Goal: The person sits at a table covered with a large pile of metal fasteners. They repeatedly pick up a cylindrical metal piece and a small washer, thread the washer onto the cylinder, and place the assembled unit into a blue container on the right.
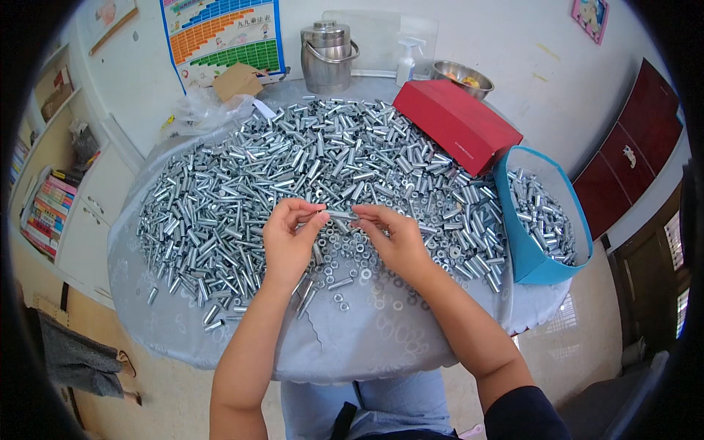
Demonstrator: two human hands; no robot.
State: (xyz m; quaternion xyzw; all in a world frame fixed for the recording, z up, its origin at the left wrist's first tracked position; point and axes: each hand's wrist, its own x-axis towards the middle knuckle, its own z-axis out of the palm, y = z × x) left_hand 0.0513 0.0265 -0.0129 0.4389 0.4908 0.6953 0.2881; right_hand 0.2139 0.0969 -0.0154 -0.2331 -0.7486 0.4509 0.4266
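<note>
Between my two hands, just above the table, a slim silvery metal bolt or sleeve (340,215) lies crosswise. The fingertips of my left hand (293,238) pinch its left end. At its other end, the thumb and fingers of my right hand (392,236) are closed around the tip. Whether a nut or washer sits at either end is hidden by the fingers. Behind and around both hands spreads a large heap of metal sleeves and bolts (293,158). Loose nuts and washers (359,253) lie right below the held piece.
A blue fabric bin (539,260) full of metal parts stands at the right, beside a red box (458,125). At the back are a steel pot (327,62), a spray bottle (406,64) and a metal bowl (477,84). A grey cloth (352,345) covers the table.
</note>
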